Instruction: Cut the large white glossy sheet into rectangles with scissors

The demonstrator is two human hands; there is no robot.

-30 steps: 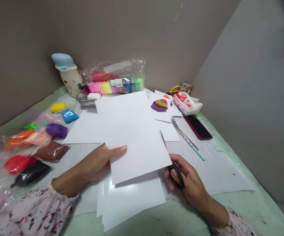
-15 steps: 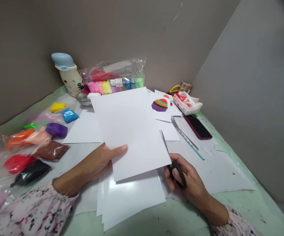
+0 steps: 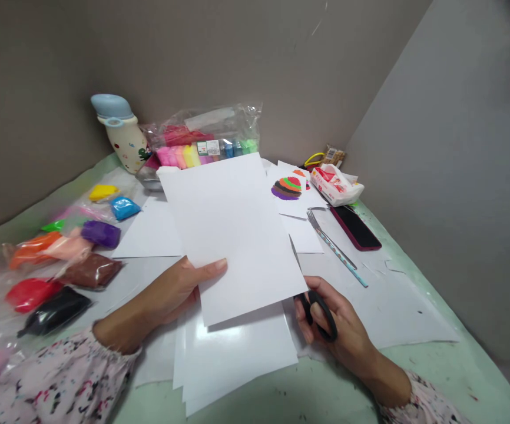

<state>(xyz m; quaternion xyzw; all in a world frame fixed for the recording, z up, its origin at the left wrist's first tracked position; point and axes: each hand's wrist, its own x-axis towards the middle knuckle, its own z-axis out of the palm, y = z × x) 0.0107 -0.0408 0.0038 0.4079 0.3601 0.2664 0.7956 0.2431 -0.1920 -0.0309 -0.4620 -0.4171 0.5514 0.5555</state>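
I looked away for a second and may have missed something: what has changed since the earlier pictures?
The white sheet in the left hand has turned slightly, its far edge shifting up and left in view, covering more of the white block. The handles of the scissors in the right hand have shifted slightly right. Neither hand grasped or released anything. The phone and bottle stayed put.

Can't make out a single word, tbh. The sticker (image 3: 208, 148) on the plastic bag of colored clay (image 3: 175, 136) has tiny print that's way too blurry, and the red markings on the white tissue pack (image 3: 341, 195) are mush too.
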